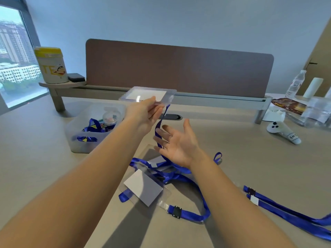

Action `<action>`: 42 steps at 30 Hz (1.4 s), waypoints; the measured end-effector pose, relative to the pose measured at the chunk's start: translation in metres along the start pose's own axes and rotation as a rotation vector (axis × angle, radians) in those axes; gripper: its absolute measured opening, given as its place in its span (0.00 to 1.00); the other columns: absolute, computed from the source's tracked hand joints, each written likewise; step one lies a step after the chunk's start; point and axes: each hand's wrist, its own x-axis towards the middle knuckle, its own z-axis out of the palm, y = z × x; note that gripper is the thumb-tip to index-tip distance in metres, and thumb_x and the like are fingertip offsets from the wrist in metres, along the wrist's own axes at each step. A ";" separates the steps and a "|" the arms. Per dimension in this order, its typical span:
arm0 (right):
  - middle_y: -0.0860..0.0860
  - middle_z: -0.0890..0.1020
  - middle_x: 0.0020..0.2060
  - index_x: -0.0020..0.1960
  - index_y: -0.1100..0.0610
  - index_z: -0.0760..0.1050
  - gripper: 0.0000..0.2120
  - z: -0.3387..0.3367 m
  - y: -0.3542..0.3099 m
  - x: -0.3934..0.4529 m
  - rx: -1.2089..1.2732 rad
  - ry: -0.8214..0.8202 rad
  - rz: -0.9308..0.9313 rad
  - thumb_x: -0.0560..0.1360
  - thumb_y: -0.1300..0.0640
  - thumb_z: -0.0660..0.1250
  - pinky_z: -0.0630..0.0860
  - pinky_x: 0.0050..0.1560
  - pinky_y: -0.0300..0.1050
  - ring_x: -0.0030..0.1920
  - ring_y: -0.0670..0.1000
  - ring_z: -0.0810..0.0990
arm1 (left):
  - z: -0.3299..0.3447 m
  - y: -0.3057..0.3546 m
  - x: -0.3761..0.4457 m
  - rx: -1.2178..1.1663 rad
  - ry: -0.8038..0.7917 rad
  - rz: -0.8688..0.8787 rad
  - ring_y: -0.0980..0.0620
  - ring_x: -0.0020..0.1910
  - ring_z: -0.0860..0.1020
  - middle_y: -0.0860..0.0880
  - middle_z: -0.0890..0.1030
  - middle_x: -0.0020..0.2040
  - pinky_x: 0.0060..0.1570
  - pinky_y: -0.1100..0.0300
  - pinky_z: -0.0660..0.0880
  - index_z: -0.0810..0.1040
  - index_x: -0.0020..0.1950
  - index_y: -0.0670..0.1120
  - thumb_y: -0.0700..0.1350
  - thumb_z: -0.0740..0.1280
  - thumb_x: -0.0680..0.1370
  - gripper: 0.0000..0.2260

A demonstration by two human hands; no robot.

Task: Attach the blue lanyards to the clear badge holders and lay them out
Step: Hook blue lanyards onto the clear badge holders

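My left hand (146,114) pinches a clear badge holder (148,94) by its near edge and holds it flat above the table. A blue lanyard (160,126) hangs from the holder's right end down to the table. My right hand (177,140) is spread open, palm turned left, with its straight fingers against the hanging strap. Below, a second clear badge holder (144,187) with a white card lies on the table among tangled blue lanyards (179,173). Another blue lanyard (286,212) lies stretched out at the right.
A translucent bin (78,138) with more blue lanyards and small items stands at the left. A brown divider panel (179,68) runs across the back. A white controller (283,130), a water bottle (295,83) and plastic bags (317,110) sit at the right. A yellow-lidded tub (51,65) stands back left.
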 end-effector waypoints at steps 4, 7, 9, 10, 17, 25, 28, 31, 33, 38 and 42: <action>0.56 0.77 0.38 0.40 0.60 0.74 0.24 0.007 0.001 0.008 -0.113 0.192 -0.049 0.79 0.43 0.50 0.74 0.46 0.45 0.39 0.52 0.76 | 0.004 0.003 0.007 0.017 0.013 0.019 0.59 0.22 0.77 0.51 0.79 0.19 0.25 0.71 0.76 0.72 0.36 0.41 0.40 0.63 0.77 0.09; 0.53 0.74 0.30 0.31 0.58 0.71 0.23 0.006 0.000 0.010 -0.183 0.285 -0.106 0.79 0.47 0.52 0.71 0.33 0.40 0.30 0.48 0.71 | 0.004 0.008 0.012 0.090 0.048 0.041 0.56 0.30 0.77 0.47 0.79 0.32 0.25 0.70 0.76 0.72 0.37 0.42 0.40 0.63 0.76 0.08; 0.54 0.79 0.35 0.39 0.60 0.76 0.27 0.009 0.000 0.011 -0.172 0.186 -0.086 0.79 0.43 0.47 0.75 0.40 0.41 0.37 0.50 0.77 | 0.004 0.010 0.013 0.107 0.048 0.029 0.55 0.32 0.77 0.47 0.78 0.35 0.25 0.70 0.76 0.73 0.38 0.42 0.40 0.64 0.76 0.07; 0.55 0.81 0.42 0.46 0.60 0.77 0.29 0.010 0.000 0.012 -0.132 0.123 -0.071 0.79 0.41 0.45 0.75 0.46 0.44 0.43 0.52 0.78 | 0.004 0.010 0.012 0.105 0.039 0.020 0.55 0.32 0.77 0.47 0.78 0.35 0.25 0.71 0.76 0.73 0.38 0.42 0.40 0.64 0.76 0.07; 0.52 0.58 0.75 0.75 0.48 0.45 0.29 0.009 -0.010 0.022 0.212 0.116 -0.251 0.77 0.38 0.42 0.55 0.72 0.56 0.75 0.58 0.56 | -0.017 0.006 0.014 0.026 0.096 -0.008 0.56 0.31 0.78 0.46 0.78 0.35 0.27 0.70 0.76 0.73 0.36 0.41 0.41 0.63 0.76 0.09; 0.50 0.80 0.38 0.36 0.55 0.67 0.16 -0.055 -0.068 0.025 0.211 0.549 -0.385 0.80 0.52 0.51 0.66 0.33 0.38 0.35 0.46 0.73 | -0.031 -0.033 0.055 0.165 0.248 -0.084 0.56 0.30 0.76 0.48 0.79 0.36 0.32 0.66 0.76 0.75 0.41 0.43 0.44 0.65 0.75 0.06; 0.50 0.78 0.34 0.39 0.57 0.71 0.13 -0.097 -0.082 0.035 0.078 0.674 -0.330 0.79 0.57 0.53 0.64 0.19 0.33 0.28 0.45 0.67 | -0.025 -0.057 0.080 0.283 0.283 -0.038 0.57 0.28 0.68 0.49 0.77 0.37 0.27 0.67 0.66 0.73 0.38 0.43 0.44 0.64 0.76 0.07; 0.50 0.72 0.30 0.38 0.59 0.71 0.11 -0.125 -0.093 0.039 0.130 0.739 -0.291 0.78 0.60 0.57 0.64 0.16 0.31 0.28 0.44 0.68 | -0.021 -0.074 0.108 0.241 0.262 -0.088 0.60 0.17 0.70 0.47 0.77 0.36 0.18 0.70 0.67 0.71 0.35 0.41 0.41 0.63 0.77 0.10; 0.50 0.73 0.31 0.36 0.59 0.70 0.12 -0.139 -0.102 0.045 0.179 0.752 -0.295 0.78 0.61 0.58 0.65 0.20 0.31 0.28 0.44 0.68 | -0.020 -0.083 0.126 0.184 0.290 -0.145 0.61 0.12 0.70 0.46 0.78 0.36 0.14 0.73 0.68 0.71 0.35 0.41 0.40 0.63 0.76 0.10; 0.50 0.76 0.29 0.36 0.56 0.72 0.12 -0.162 -0.135 0.067 0.236 0.749 -0.477 0.77 0.63 0.59 0.68 0.18 0.31 0.29 0.44 0.69 | -0.012 -0.093 0.159 0.070 0.318 -0.214 0.60 0.14 0.74 0.45 0.78 0.36 0.16 0.72 0.71 0.72 0.37 0.41 0.41 0.64 0.76 0.08; 0.49 0.72 0.32 0.37 0.55 0.72 0.12 -0.171 -0.152 0.084 0.232 0.734 -0.550 0.78 0.64 0.58 0.69 0.26 0.32 0.30 0.44 0.70 | -0.006 -0.095 0.176 0.014 0.339 -0.205 0.58 0.17 0.77 0.45 0.78 0.35 0.19 0.71 0.74 0.72 0.37 0.40 0.40 0.64 0.76 0.08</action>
